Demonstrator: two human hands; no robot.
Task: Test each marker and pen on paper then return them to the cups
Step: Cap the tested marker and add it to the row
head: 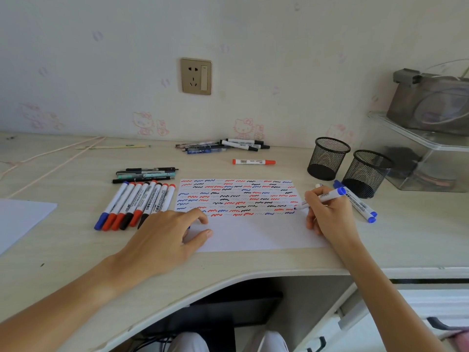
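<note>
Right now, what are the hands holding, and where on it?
The right hand pinches a blue marker on its lower barrel, near the tip. The left hand holds nothing; it rests on the paper.

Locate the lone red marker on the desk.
The red marker lies flat toward the back of the desk, beyond the paper's far edge, left of the two mesh cups and just in front of the pile of pens.

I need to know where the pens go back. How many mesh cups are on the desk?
2. One cup stands right of the paper, near the wall; the other cup stands beside it, further right and nearer the person. Both look empty.
</note>
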